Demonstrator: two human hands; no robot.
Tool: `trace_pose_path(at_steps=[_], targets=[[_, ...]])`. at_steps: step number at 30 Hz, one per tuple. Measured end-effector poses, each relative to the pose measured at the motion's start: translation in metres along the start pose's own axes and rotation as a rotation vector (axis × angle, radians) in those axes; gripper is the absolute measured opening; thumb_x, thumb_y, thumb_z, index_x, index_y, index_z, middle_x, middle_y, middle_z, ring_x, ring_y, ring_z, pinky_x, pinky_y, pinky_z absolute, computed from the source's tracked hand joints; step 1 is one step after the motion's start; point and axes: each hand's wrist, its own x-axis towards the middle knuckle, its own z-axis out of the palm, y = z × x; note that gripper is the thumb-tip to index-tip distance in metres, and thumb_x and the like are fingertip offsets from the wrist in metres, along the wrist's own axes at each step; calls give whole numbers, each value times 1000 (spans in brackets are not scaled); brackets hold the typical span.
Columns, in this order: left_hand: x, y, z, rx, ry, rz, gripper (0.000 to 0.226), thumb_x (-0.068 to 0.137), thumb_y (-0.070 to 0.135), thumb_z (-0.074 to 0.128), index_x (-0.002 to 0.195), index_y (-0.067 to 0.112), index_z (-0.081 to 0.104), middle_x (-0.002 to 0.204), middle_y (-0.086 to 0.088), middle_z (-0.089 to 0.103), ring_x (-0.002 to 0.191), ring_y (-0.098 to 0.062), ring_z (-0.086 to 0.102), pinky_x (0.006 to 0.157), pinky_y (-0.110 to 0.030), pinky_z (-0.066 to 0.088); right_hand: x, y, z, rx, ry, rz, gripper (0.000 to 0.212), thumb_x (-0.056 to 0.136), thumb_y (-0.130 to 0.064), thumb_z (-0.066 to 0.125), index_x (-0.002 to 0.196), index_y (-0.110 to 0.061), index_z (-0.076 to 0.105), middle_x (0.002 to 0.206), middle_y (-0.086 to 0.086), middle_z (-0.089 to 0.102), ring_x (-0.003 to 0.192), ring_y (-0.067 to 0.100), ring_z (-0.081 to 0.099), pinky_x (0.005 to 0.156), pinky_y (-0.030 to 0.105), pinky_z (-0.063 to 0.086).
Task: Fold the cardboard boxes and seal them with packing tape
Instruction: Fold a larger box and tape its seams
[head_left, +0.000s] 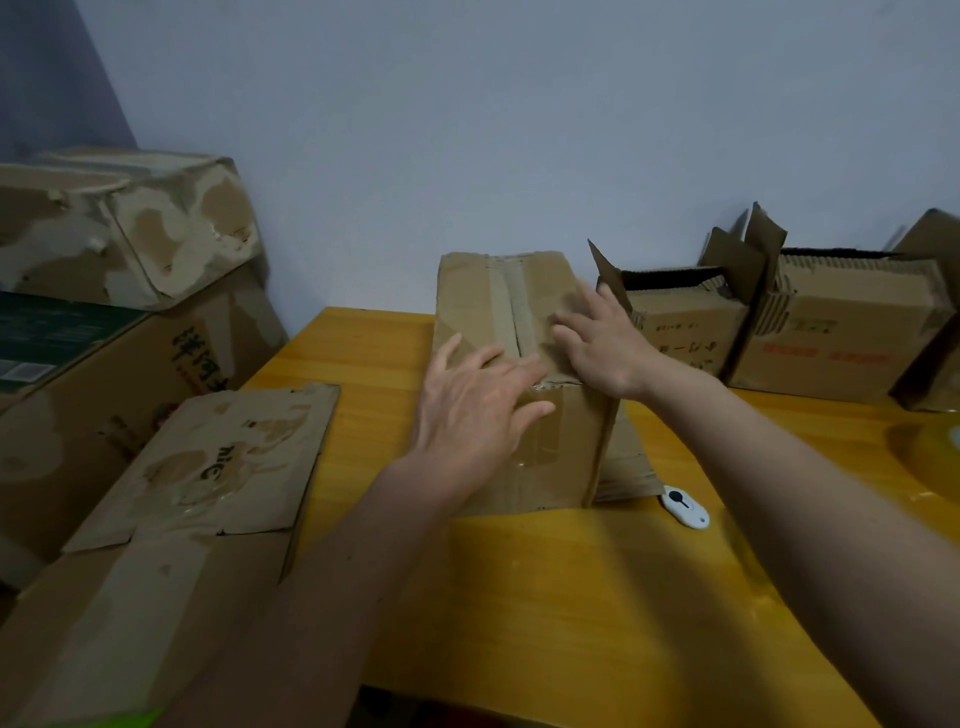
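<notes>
Flat carton (208, 467), 8 o'clock: print reads "nic"
Left hand (475, 410): fingers spread, flat on taped box (514, 374)
Right hand (605, 348): fingers spread, on box top
White cutter (684, 507): 4 o'clock of box

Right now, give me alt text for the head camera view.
Both hands, left hand and right hand, press flat on a taped cardboard box on a yellow table. A white cutter lies beside it.

flattened box (208, 462): "Dic", upside down; big left box (171, 374): Chinese characters | other prints blurred
</notes>
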Motion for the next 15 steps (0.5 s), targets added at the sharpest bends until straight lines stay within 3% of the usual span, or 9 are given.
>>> trace_pose_path(at_steps=[1,3,7,15], targets=[[0,-1,0,-5,8,12,48,96,56,37,140,38,44,143,15,49,138,-9,34,117,-39,13,1,-3,-1,-94,-11,-103,47,103,-35,21,147,-23,33,160,0,6,147,16,-2,118,38,-1],[0,-2,2,-19,31,32,45,97,54,39,137,37,48,142,15,50,137,-8,36,114,-34,17,3,-9,-2,-132,-107,-223,48,103,-36,13,146,-27,34,157,-7,21,146,8,7,118,37,-5],[0,-4,5,-46,57,30,42,97,53,41,134,36,53,133,15,58,132,-11,43,102,-31,26,24,-11,-5,-246,-214,-176,49,103,-31,10,147,-25,31,156,-3,27,144,10,18,117,34,-1],[2,-8,8,-94,60,45,44,97,51,42,137,36,49,138,17,54,134,-12,42,100,-32,28,64,-13,-3,-409,-194,-74,51,102,-28,16,150,-15,25,158,-1,22,146,15,10,118,40,7]])
